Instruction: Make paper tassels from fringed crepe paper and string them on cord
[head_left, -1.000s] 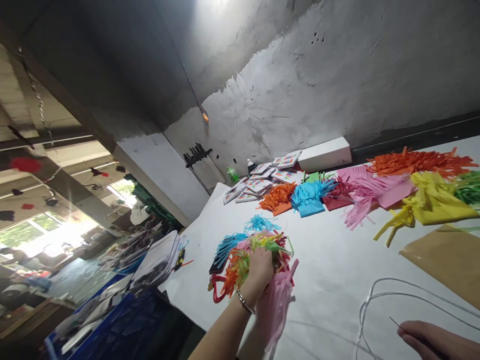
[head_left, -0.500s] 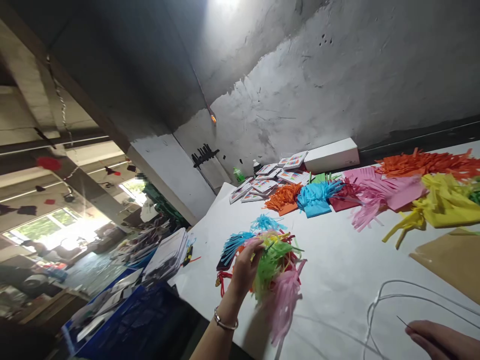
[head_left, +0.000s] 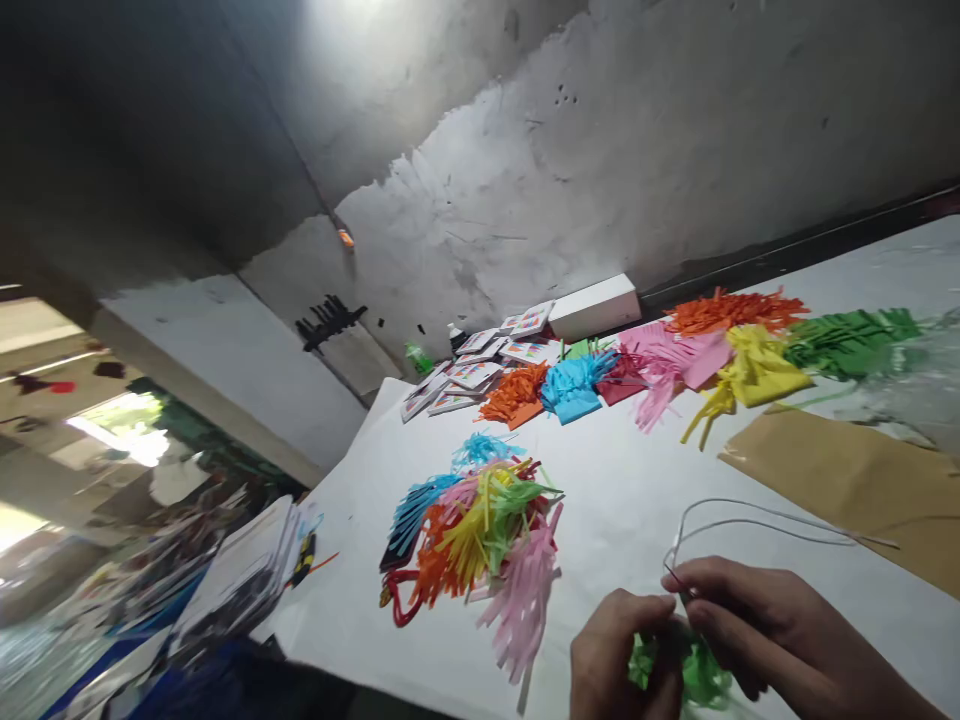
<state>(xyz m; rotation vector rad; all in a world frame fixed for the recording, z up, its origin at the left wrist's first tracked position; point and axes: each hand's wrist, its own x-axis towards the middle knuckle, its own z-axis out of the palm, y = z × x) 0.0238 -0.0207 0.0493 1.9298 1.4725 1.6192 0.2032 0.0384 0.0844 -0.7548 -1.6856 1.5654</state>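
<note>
At the lower right, my left hand point(head_left: 615, 650) is closed around a green paper tassel point(head_left: 705, 675), most of it hidden by the fingers. Close against it, my right hand point(head_left: 765, 625) pinches a thin needle point(head_left: 675, 577) at the top of the tassel; whether the point is through the paper I cannot tell. White cord point(head_left: 739, 502) loops up from the needle and trails right over the table. To the left of my hands lies a heap of loose paper tassels point(head_left: 469, 530) in blue, orange, yellow, green and pink.
Fringed paper stacks point(head_left: 577, 385) in several colours line the back of the white table point(head_left: 630, 500). Behind them are printed cards point(head_left: 476, 373) and a white box point(head_left: 596, 305). Brown paper point(head_left: 832, 475) lies right. A yellow-black cutter point(head_left: 304, 560) is near the left edge.
My left hand has left the heap with a green tassel and come right to meet my right hand. The needle is now at the tassel. The view has turned right.
</note>
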